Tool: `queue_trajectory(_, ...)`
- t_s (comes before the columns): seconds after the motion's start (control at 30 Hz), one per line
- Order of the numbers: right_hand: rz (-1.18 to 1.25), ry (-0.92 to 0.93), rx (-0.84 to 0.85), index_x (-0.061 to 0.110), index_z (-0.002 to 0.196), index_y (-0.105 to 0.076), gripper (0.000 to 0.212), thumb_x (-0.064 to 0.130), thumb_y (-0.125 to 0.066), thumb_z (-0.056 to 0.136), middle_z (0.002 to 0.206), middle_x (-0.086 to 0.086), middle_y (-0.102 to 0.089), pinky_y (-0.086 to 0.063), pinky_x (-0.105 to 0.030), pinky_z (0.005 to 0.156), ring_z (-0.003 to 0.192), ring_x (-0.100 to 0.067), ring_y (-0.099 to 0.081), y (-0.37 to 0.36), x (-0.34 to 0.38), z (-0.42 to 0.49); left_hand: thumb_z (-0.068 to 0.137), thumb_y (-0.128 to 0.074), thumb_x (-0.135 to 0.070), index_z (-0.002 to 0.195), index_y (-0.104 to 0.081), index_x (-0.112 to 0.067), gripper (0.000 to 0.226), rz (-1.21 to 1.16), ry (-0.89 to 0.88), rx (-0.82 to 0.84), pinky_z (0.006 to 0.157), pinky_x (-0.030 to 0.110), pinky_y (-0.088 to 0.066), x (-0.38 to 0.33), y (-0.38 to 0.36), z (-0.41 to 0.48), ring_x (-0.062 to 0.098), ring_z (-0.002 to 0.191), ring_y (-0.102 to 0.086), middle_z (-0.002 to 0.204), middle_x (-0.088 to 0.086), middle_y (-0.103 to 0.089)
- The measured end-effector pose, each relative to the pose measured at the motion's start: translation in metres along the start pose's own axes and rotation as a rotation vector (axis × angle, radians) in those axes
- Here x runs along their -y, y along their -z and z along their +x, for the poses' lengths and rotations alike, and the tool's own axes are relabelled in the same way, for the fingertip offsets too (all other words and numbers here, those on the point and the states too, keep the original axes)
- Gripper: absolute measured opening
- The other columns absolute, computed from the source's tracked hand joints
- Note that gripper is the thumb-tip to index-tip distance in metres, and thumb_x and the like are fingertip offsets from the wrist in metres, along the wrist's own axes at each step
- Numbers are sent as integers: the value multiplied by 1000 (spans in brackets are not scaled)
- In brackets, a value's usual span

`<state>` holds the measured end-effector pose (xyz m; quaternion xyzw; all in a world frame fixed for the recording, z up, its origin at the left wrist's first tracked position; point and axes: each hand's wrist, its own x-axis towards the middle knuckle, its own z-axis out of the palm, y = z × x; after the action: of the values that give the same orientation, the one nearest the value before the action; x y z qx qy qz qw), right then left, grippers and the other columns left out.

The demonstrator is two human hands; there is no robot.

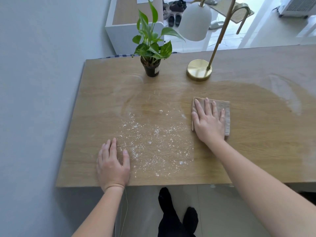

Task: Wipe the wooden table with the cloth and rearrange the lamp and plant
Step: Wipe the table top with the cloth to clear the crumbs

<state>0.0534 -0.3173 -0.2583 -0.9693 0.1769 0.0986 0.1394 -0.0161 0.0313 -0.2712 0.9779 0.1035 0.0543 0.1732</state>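
Head view, right hand (209, 121) flat over cloth (226, 120) — lamp (199, 70) top cropped

This is a room in a home. On the light wooden tabletop (256, 151) stand a small green plant in a dark pot (151, 66) and a brass lamp with a white shade (198, 70). Far behind, on the pale tiled floor (229, 38), several pairs of dark shoes and slippers (174, 19) lie near a woven doormat (220, 7). A white low cabinet (123, 36) stands at the far left, beside the plain grey wall (34, 100).
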Motion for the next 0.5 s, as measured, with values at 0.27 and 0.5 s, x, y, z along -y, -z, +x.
queue_trajectory(0.27,-19,96,-29,50,167,3,58,59,-9,111,178,13,8,6,-51,132,164,-14,15,-35,-22,-144,102,-42,-53,158,-50,-21,65,12,-6,12,124,51,-33,0,3,0,28,153,-37,162,4,-49)
queue_trajectory(0.5,-63,126,-23,50,167,7,59,61,-7,110,178,11,8,4,-53,132,164,-17,14,-42,-12,-137,101,-40,-54,158,-51,-20,67,4,-8,11,124,51,-33,0,2,1,29,153,-38,162,4,-50)
